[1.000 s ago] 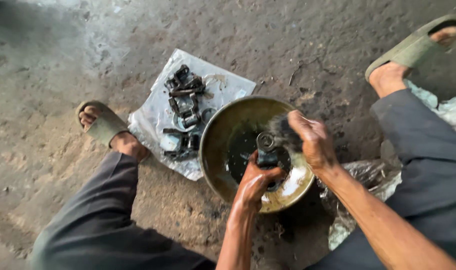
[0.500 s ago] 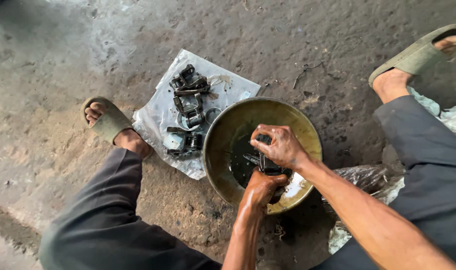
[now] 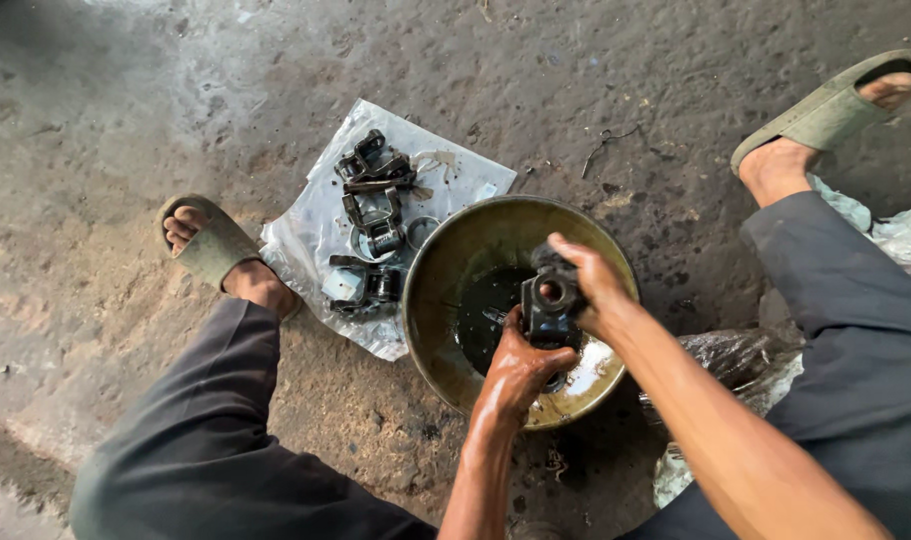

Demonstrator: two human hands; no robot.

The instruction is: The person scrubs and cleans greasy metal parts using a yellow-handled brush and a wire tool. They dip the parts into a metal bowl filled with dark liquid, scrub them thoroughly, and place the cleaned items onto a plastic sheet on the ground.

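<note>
A: We're squatting over the round metal basin (image 3: 446,265) on the concrete floor (image 3: 156,110). Both hands are in it, on one dark metal part (image 3: 548,308).

B: Grip?

A: Left hand (image 3: 516,368) comes up from below, fingers wrapped around the lower end of the part. Right hand (image 3: 591,285) comes in from the right, fingers curled over the top and far side. Both clenched on it, both oily.

B: Where's the part relative to the basin?

A: Held above the basin's right half, over the dark liquid (image 3: 481,310) pooled at the bottom. It's blocky, with a round bore facing us. We can't tell whether its underside touches the liquid; the left hand hides that.

B: Anything else nearby?

A: A clear plastic sheet (image 3: 306,235) lies flat on the floor just left of the basin, its edge tucked against the rim. A cluster of small dark metal parts (image 3: 374,215) sits on it, plus a thin ring (image 3: 422,230) near the basin side. Left foot in a green sandal (image 3: 208,245) sits just beside the sheet. Right foot in a matching sandal (image 3: 826,112) is well apart, upper right. Crumpled plastic bags (image 3: 736,355) lie under the right forearm, close to the basin.
</note>
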